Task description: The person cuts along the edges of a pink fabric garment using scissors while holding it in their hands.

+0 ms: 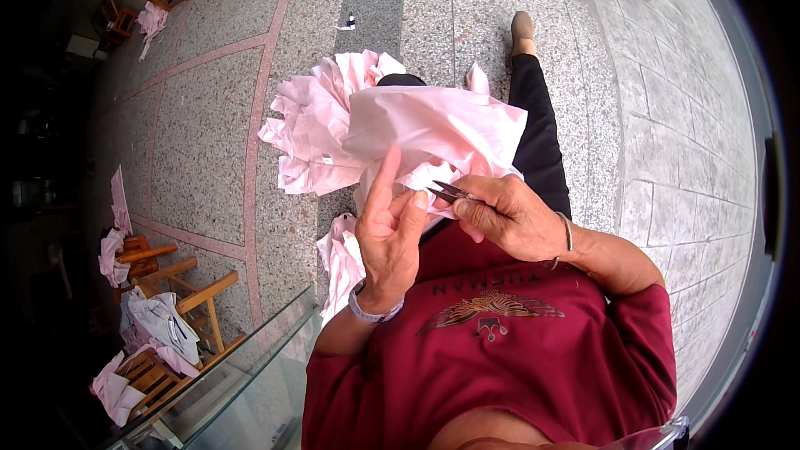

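1. Floor [200,108]: speckled stone with pink dividing strips on the left side, extending beneath the person.
2. Chair [208,292]: wooden, off to the left, well apart from the hands; loose fabric [165,322] hangs over it.
3. Cloth [437,121]: pale pink, located over the person's lap, just beyond the hands. Its long axis runs roughly crosswise; the crumpled bulk lies to the left, the smoother panel to the right.
4. Right hand [515,215]: fingers and thumb pinching the snips, at the cloth's near edge.
5. Left hand [392,233]: forefinger extended, thumb raised beside the cloth's near edge; whether it pinches any cloth cannot be told.
6. Snips [453,190]: dark and slim, points directed left toward the left thumb, blades slightly parted. The left thumb is just beside the points; contact cannot be confirmed.
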The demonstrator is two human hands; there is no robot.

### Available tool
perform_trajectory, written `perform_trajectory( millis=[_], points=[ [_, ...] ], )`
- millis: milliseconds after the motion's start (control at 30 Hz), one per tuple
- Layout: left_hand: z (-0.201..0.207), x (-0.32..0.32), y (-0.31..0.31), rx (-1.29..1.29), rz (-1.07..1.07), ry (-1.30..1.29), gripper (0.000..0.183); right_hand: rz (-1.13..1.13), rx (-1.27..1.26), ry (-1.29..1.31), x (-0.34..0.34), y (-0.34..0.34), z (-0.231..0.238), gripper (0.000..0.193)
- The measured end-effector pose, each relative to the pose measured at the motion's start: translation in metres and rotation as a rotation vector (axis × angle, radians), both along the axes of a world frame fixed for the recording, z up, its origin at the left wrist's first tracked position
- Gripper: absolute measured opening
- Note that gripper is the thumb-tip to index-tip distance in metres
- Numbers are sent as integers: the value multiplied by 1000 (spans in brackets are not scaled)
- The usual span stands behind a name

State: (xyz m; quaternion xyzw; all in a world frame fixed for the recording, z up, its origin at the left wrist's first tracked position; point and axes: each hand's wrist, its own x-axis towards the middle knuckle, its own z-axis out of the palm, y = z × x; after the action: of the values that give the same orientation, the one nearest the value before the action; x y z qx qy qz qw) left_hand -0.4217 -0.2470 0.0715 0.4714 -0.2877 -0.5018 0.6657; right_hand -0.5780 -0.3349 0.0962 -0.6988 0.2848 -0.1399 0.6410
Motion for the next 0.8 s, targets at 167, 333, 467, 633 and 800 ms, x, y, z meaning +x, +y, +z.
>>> perform_trajectory(
  millis=[167, 333, 467, 633, 800],
  points=[
    [-1, 0, 0, 19, -8, 41, 58, -1, 65, -79, 0, 0, -8, 22],
    [-7, 5, 3, -56, -75, -15, 57, 58, 446, -163, -1, -9, -12, 22],
    [-6, 3, 3, -28, -33, -57, 56, 145, 556, -98, -1, -21, -11, 24],
    [-10, 3, 5, -56, -48, -232, 54, 196, 506, -161, -2, -27, -20, 27],
    [-13, 6, 7, 48, -153, -126, 55, 369, 360, -196, 4, -21, -15, 24]
  ],
)
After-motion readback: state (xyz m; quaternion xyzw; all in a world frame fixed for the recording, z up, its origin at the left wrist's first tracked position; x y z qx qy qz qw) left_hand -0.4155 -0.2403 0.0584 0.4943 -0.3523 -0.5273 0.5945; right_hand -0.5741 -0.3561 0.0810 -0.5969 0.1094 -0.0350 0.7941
